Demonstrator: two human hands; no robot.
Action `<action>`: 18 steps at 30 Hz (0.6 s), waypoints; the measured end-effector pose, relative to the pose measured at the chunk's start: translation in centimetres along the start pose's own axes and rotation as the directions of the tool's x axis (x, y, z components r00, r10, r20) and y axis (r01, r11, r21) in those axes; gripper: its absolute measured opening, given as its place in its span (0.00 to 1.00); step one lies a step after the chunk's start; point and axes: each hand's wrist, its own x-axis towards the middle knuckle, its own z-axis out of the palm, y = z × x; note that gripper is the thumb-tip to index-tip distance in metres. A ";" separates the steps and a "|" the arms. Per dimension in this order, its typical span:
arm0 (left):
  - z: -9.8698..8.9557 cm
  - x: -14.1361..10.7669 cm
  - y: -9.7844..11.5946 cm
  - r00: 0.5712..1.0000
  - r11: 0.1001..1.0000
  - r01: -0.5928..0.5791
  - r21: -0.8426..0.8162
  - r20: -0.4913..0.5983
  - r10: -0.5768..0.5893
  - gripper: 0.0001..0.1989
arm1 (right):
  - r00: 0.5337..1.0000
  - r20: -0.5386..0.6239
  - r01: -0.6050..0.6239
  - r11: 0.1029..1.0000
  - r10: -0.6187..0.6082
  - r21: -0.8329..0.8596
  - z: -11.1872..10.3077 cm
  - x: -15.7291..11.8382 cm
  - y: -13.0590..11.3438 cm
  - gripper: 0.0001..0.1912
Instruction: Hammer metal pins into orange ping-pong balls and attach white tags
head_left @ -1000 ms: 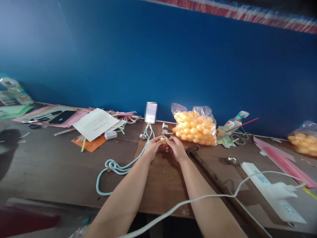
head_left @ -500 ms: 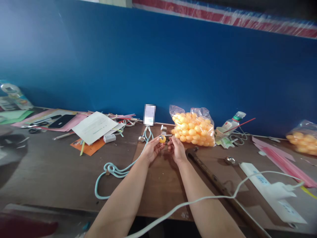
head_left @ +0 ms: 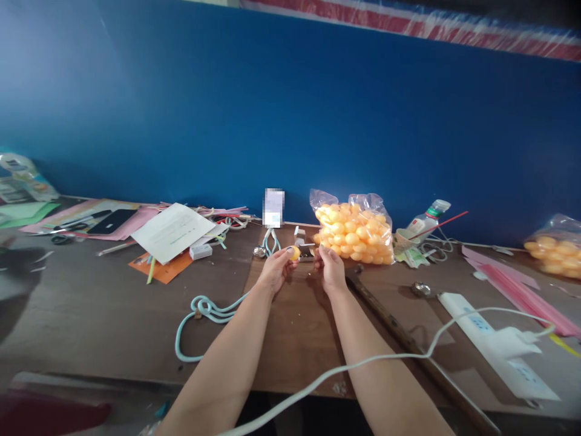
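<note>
Pinched between the thumb and fingers of my left hand [head_left: 275, 271] is a small yellow ball [head_left: 295, 253], partly covered by the fingertips. My right hand [head_left: 331, 269] is a short way to its right, fingers curled in toward the thumb; whatever it may hold is too small to make out. Both hands are above the brown table [head_left: 299, 339]. Just beyond the right fingertips stands a clear plastic bag of yellow balls [head_left: 356, 233]. Small dark and white items [head_left: 305, 248] lie between and behind the hands.
A light blue cord [head_left: 213, 312] lies left of my arms, near papers [head_left: 172, 233]. On the right are a long dark bar [head_left: 385, 315], a white power strip [head_left: 481, 327] and a bottle [head_left: 429, 221]. A white cable [head_left: 327, 378] crosses over my forearms. A blue partition [head_left: 290, 109] rises behind.
My hands have drawn slightly apart, the right one moving right, away from the ball. The ball has shifted a little left with my left hand, its dark mark less visible.
</note>
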 end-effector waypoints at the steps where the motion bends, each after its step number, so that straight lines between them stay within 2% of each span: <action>1: -0.1 0.2 -0.1 1.000 1.000 -0.008 0.018 -0.005 0.008 0.18 | 1.000 -0.009 0.023 0.994 -0.025 -0.108 -0.3 0.1 -0.3 0.17; 3: -0.2 0.5 -0.3 1.000 0.999 -0.018 0.050 -0.020 0.019 0.19 | 0.995 0.039 0.099 0.912 -0.091 -0.399 -0.8 0.1 -1.3 0.15; 4: -0.3 0.6 -0.4 0.999 0.998 -0.019 0.063 -0.029 0.020 0.20 | 0.989 0.097 0.150 0.817 -0.115 -0.557 -1.1 0.0 -1.8 0.14; 6: -0.3 0.7 -0.5 0.999 0.997 -0.016 0.081 -0.046 0.019 0.20 | 0.974 0.210 0.223 0.552 -0.087 -0.803 -1.3 -0.3 -2.9 0.10; 8: -0.2 0.7 -0.5 0.998 0.996 -0.013 0.084 -0.065 0.019 0.20 | 0.969 0.248 0.229 0.323 0.018 -0.918 -1.2 -0.7 -3.6 0.07; 9: -0.1 0.6 -0.5 0.997 0.997 -0.011 0.082 -0.074 0.018 0.20 | 0.967 0.245 0.221 0.249 0.069 -0.943 -1.1 -0.8 -3.7 0.07; 12: 0.3 0.3 -0.3 0.995 0.998 -0.009 0.066 -0.098 0.016 0.19 | 0.956 0.252 0.229 0.152 0.151 -0.961 -0.9 -1.0 -3.3 0.09; 18: 0.7 0.2 -0.2 0.995 0.999 -0.006 0.043 -0.097 0.010 0.19 | 0.927 0.345 0.325 0.144 0.147 -0.935 -1.6 0.2 -1.1 0.07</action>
